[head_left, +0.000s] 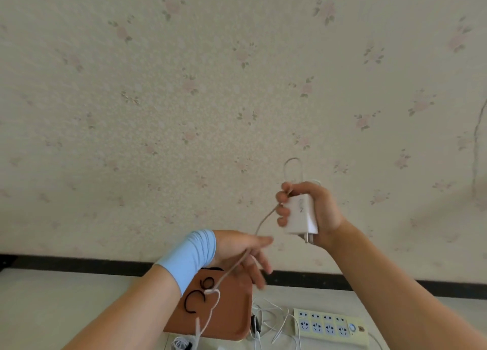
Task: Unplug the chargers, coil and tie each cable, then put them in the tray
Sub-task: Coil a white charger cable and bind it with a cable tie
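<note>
Left hand: lower centre of the frame, forearm rising from the lower left, with a light-blue wrist sleeve. The fingers are nearly straight, spread, pointing right and down, and blurred. The white cable lies across them, touching. No curl round it is visible.

Tray: brown, on the white table, directly below the left hand. It holds two black ties, both curled open. No charger lies in it.

Cable: runs from the right fist down and left to the left fingers. From there it slants down over the tray, makes a small loop, and hangs to the bottom edge. A second loop stands up above the right fist.

Right hand: right of centre, raised before the floral wallpaper, forearm coming from the lower right. Fingers and thumb are curled round the white charger, gripping it with the prongs pointing down. The fingertips also press the cable against its side.

Power strip: pale yellow, lower right on the table, just right of the tray. Loose white cables lie between the two.
</note>
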`<control>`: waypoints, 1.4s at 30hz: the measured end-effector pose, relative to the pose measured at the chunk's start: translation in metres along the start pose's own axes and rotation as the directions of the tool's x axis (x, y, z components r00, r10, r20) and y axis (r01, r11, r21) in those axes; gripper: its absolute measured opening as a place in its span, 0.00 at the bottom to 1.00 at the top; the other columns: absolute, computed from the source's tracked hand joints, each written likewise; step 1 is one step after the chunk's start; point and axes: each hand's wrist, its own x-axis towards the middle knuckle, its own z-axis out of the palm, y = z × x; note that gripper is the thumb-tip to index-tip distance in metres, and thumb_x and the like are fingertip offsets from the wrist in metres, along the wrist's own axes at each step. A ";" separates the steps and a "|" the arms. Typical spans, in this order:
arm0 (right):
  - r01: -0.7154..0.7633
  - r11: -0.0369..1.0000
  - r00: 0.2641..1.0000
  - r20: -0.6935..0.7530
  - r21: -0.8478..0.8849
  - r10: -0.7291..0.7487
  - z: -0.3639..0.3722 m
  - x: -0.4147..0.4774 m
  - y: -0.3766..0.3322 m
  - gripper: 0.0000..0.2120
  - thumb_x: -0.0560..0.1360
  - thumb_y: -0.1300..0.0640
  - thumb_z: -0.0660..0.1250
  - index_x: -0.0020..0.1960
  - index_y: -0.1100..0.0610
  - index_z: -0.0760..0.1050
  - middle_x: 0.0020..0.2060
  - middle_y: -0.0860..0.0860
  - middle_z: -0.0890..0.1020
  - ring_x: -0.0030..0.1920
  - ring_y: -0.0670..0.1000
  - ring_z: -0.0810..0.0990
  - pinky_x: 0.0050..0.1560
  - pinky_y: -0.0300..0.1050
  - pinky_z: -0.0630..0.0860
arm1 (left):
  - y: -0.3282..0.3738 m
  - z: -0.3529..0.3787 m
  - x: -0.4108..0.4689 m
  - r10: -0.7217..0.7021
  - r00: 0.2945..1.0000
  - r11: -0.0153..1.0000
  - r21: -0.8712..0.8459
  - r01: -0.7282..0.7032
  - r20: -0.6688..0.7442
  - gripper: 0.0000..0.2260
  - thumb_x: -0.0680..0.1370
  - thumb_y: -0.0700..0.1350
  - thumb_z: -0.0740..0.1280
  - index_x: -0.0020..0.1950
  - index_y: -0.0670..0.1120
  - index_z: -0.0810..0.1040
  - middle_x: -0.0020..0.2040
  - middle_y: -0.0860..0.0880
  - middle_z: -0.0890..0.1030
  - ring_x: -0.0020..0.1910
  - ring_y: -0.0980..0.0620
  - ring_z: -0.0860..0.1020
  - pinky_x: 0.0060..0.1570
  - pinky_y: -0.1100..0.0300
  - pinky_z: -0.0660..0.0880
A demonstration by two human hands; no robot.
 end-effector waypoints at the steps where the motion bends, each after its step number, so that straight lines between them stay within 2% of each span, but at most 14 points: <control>1: 0.031 0.999 0.995 -0.099 0.029 -0.028 -0.004 -0.001 -0.004 0.09 0.71 0.58 0.65 0.50 0.58 0.76 0.43 0.54 0.76 0.32 0.52 0.71 0.35 0.46 0.71 | 0.000 -0.004 0.000 0.007 0.994 0.995 0.101 0.004 -0.110 0.20 0.82 0.58 0.57 0.54 0.42 0.78 0.35 0.49 0.78 0.29 0.52 0.74 0.40 0.57 0.73; 4: -0.040 0.996 0.962 -0.274 -0.077 0.017 -0.014 -0.006 -0.012 0.23 0.72 0.56 0.65 0.64 0.64 0.75 0.56 0.59 0.84 0.33 0.53 0.75 0.36 0.47 0.74 | 0.008 -0.012 -0.006 0.136 0.949 0.935 -0.281 -0.217 -0.283 0.12 0.83 0.45 0.57 0.40 0.48 0.69 0.29 0.52 0.62 0.23 0.56 0.58 0.32 0.60 0.66; 7: -0.266 0.927 0.962 -0.140 -0.265 0.236 -0.011 -0.011 -0.001 0.29 0.71 0.53 0.66 0.70 0.65 0.72 0.62 0.61 0.82 0.35 0.53 0.76 0.36 0.47 0.74 | 0.019 -0.016 -0.005 0.312 0.870 0.456 -0.743 -0.490 -0.382 0.11 0.83 0.43 0.56 0.40 0.47 0.69 0.29 0.52 0.61 0.23 0.56 0.59 0.31 0.61 0.69; 12: -0.378 0.741 0.774 0.249 -0.555 0.582 0.008 -0.003 0.028 0.25 0.77 0.54 0.62 0.73 0.61 0.69 0.70 0.59 0.76 0.36 0.51 0.77 0.36 0.45 0.77 | 0.034 -0.026 0.000 0.343 0.735 -0.019 -0.787 -0.617 -0.585 0.13 0.83 0.41 0.52 0.41 0.45 0.70 0.27 0.53 0.62 0.21 0.57 0.60 0.28 0.64 0.70; 15: -0.377 0.488 0.721 0.080 -0.788 0.688 0.016 0.002 0.035 0.22 0.76 0.51 0.65 0.66 0.61 0.77 0.62 0.60 0.80 0.34 0.50 0.77 0.33 0.43 0.77 | 0.031 -0.046 -0.004 0.252 0.689 -0.129 -0.729 -0.673 -0.680 0.14 0.84 0.41 0.52 0.40 0.45 0.69 0.25 0.53 0.62 0.19 0.57 0.60 0.29 0.64 0.69; 19: -0.480 0.156 0.697 -0.268 -0.863 0.665 0.015 -0.002 0.037 0.12 0.75 0.53 0.67 0.50 0.61 0.81 0.51 0.57 0.84 0.31 0.51 0.75 0.32 0.43 0.75 | 0.025 -0.069 -0.019 0.095 0.613 -0.049 -0.618 -0.784 -0.785 0.14 0.84 0.41 0.52 0.40 0.46 0.69 0.24 0.52 0.66 0.19 0.56 0.64 0.37 0.60 0.69; 21: -0.476 0.254 0.758 -0.247 -0.842 0.604 0.014 -0.006 0.032 0.09 0.76 0.54 0.66 0.44 0.60 0.79 0.42 0.55 0.84 0.29 0.51 0.76 0.32 0.43 0.75 | 0.017 -0.071 -0.023 0.007 0.594 0.177 -0.583 -0.793 -0.805 0.14 0.85 0.47 0.53 0.43 0.45 0.72 0.29 0.50 0.71 0.26 0.54 0.71 0.40 0.57 0.72; 22: -0.467 0.362 0.797 -0.207 -0.807 0.567 0.013 -0.007 0.028 0.09 0.77 0.55 0.66 0.43 0.61 0.78 0.39 0.55 0.84 0.30 0.52 0.76 0.32 0.44 0.75 | 0.012 -0.069 -0.024 -0.028 0.557 0.428 -0.514 -0.743 -0.830 0.17 0.85 0.51 0.53 0.44 0.45 0.73 0.34 0.49 0.73 0.31 0.52 0.73 0.42 0.56 0.73; 24: -0.425 0.629 0.867 -0.092 -0.651 0.490 0.012 -0.006 0.020 0.07 0.75 0.56 0.67 0.44 0.61 0.76 0.40 0.56 0.81 0.33 0.54 0.75 0.34 0.46 0.75 | 0.006 -0.058 -0.026 -0.028 0.487 0.871 -0.261 -0.417 -0.873 0.25 0.83 0.60 0.48 0.45 0.45 0.75 0.42 0.46 0.76 0.40 0.47 0.76 0.50 0.54 0.74; 25: -0.394 0.742 0.890 -0.024 -0.543 0.455 0.012 -0.004 0.017 0.07 0.74 0.56 0.68 0.44 0.60 0.75 0.41 0.57 0.80 0.33 0.54 0.75 0.34 0.47 0.74 | 0.004 -0.052 -0.026 -0.014 0.473 0.954 -0.154 -0.259 -0.881 0.29 0.83 0.63 0.45 0.49 0.44 0.77 0.46 0.44 0.77 0.45 0.45 0.78 0.54 0.52 0.74; 29: -0.300 0.943 0.933 0.161 -0.143 0.321 0.009 0.002 0.007 0.07 0.71 0.55 0.67 0.45 0.59 0.75 0.41 0.56 0.77 0.32 0.54 0.72 0.34 0.46 0.73 | 0.004 -0.033 -0.024 0.157 0.401 0.986 0.123 -0.110 -0.903 0.28 0.82 0.61 0.51 0.55 0.39 0.80 0.51 0.39 0.82 0.50 0.41 0.82 0.53 0.47 0.76; 34: -0.200 0.970 0.966 0.189 0.135 0.173 0.016 0.000 0.001 0.08 0.73 0.53 0.60 0.45 0.57 0.74 0.40 0.53 0.76 0.31 0.52 0.71 0.32 0.45 0.71 | 0.009 0.000 -0.011 0.322 0.814 0.946 0.190 -0.261 -0.483 0.08 0.78 0.43 0.65 0.56 0.49 0.78 0.54 0.49 0.83 0.54 0.52 0.79 0.58 0.56 0.74; 39: -0.018 0.939 1.000 0.030 0.342 0.008 0.009 -0.001 0.000 0.08 0.72 0.53 0.61 0.48 0.56 0.74 0.44 0.52 0.78 0.32 0.50 0.71 0.33 0.44 0.73 | 0.006 0.001 -0.004 0.279 0.878 0.954 0.214 -0.209 -0.389 0.09 0.79 0.38 0.63 0.59 0.43 0.75 0.47 0.46 0.86 0.44 0.50 0.85 0.60 0.54 0.76; 42: 0.046 0.942 0.996 -0.088 0.332 -0.017 0.003 -0.001 -0.003 0.17 0.75 0.53 0.60 0.58 0.61 0.76 0.56 0.56 0.83 0.33 0.51 0.73 0.34 0.44 0.75 | 0.007 -0.006 -0.006 0.251 0.854 0.964 0.197 -0.179 -0.455 0.08 0.82 0.39 0.60 0.54 0.40 0.78 0.40 0.46 0.85 0.39 0.49 0.84 0.45 0.62 0.78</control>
